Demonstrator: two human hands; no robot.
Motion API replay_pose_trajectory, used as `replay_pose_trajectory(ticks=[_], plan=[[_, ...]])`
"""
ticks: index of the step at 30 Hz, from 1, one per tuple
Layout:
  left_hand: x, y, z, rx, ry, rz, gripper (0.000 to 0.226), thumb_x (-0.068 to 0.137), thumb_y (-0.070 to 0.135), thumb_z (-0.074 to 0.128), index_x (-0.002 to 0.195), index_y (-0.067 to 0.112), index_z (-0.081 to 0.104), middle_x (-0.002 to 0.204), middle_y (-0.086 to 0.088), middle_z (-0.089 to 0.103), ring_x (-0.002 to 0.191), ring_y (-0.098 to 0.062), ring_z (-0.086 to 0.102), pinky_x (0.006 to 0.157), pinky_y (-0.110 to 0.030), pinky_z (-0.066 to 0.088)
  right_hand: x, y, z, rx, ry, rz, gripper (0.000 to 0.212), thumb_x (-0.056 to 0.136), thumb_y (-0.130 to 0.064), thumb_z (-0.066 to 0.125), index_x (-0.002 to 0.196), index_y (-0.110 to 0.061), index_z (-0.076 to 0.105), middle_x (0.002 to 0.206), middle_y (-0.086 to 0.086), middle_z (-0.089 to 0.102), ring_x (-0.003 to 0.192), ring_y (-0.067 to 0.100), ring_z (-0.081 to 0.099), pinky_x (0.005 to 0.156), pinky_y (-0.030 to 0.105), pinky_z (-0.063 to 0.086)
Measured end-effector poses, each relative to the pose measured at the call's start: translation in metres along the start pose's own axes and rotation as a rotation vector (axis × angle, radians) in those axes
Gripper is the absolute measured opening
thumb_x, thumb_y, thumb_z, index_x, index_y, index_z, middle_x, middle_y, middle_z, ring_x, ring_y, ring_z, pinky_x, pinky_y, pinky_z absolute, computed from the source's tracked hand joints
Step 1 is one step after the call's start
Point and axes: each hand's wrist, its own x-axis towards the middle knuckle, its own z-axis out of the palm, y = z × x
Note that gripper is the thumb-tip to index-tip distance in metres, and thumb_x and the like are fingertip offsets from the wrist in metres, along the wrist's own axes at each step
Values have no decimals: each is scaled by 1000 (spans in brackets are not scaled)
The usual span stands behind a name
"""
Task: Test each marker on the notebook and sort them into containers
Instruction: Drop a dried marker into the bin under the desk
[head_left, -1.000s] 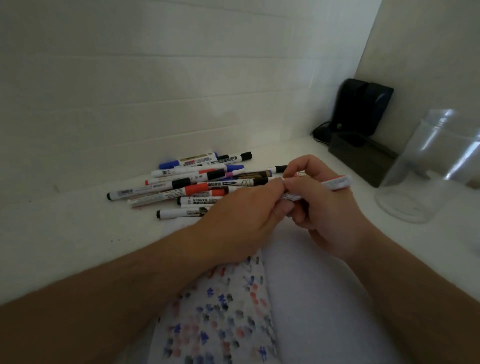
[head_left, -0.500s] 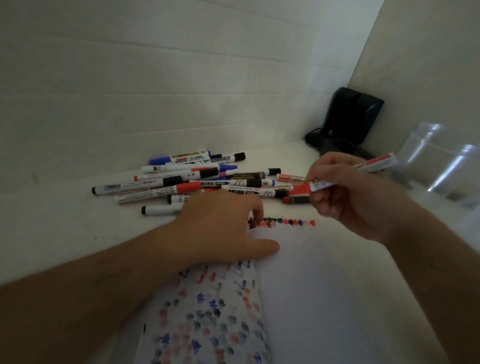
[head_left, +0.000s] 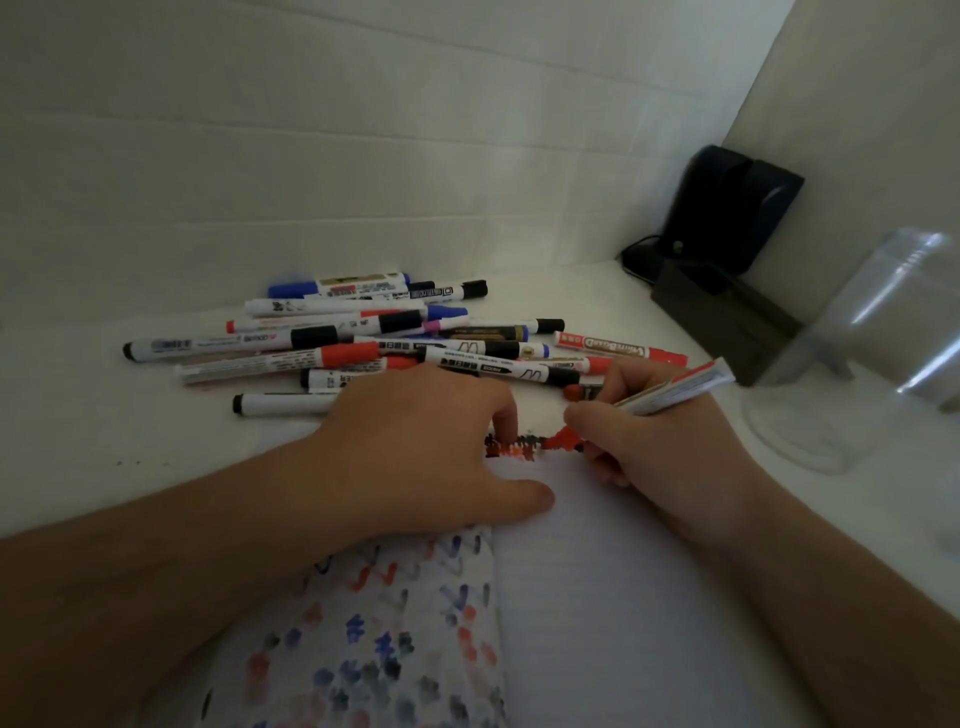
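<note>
Gripping a red marker (head_left: 675, 388), right hand (head_left: 660, 447) writes at the notebook (head_left: 597, 571) top edge; left hand (head_left: 415, 452) flat.

My left hand (head_left: 415, 457) is palm down, flat-ish, fingers spread a bit, thumb stuck out to the right, fingertips curled down slightly. Right hand (head_left: 660, 441) is in a writing grip, thumb + index pinching, other fingers tucked under. Both forearms come in from the bottom corners, bare, hands just beside each other, not touching.
</note>
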Motion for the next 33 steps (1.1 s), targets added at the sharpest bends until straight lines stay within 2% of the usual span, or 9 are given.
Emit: replay_pose_trajectory(ticks=[4,8,12,18,21,26,30,33], plan=[[2,1,-1,-5,-20,-4,62,63,94,48,105,50,53,83,24,55,77,5,50,63,-25,46,2,2,0,6,-17,-12,24,84,-2,75,69,1,56,57,12,65,46,18,56,42,24,46],[3,1,0,-4,-28,-10,63,59,96,44,104,51,52,81,24,54,76,5,50,71,-29,52,1,2,1,-66,-44,-29,24,83,-4,74,65,-8,58,56,11,66,46,18,57,47,29,47],[2,1,0,15,-28,-7,63,59,96,43,103,52,50,80,26,53,74,7,47,67,-27,48,2,4,1,-133,9,-91,22,79,-3,72,65,-4,54,55,12,64,47,20,57,50,36,48],[1,2,-1,22,-13,-3,63,60,96,44,103,51,52,76,24,52,72,7,46,62,-26,43,0,4,-1,-39,-13,-56,23,83,0,72,67,-1,55,55,11,64,45,18,56,45,27,46],[1,2,0,18,-8,2,62,60,95,44,103,51,52,76,25,50,72,7,46,62,-25,43,-1,3,1,-120,-38,-80,23,81,-2,74,65,-5,56,53,10,65,45,17,56,47,28,45],[1,2,1,27,-17,-2,63,61,96,43,105,51,51,84,25,54,77,4,49,65,-27,44,3,6,3,-169,30,-120,24,71,-16,71,63,-6,51,58,19,59,51,22,52,51,36,43],[0,2,0,27,-4,1,63,62,96,44,104,51,52,83,24,55,75,5,47,62,-26,42,1,6,1,-68,7,-87,25,84,-4,74,67,-5,56,55,10,64,46,18,58,47,30,48],[0,1,1,22,4,3,63,61,96,43,104,51,51,85,24,57,77,5,49,63,-26,43,0,5,1,-117,-26,-103,26,83,-3,74,66,-8,55,54,10,65,45,18,58,47,30,46]])
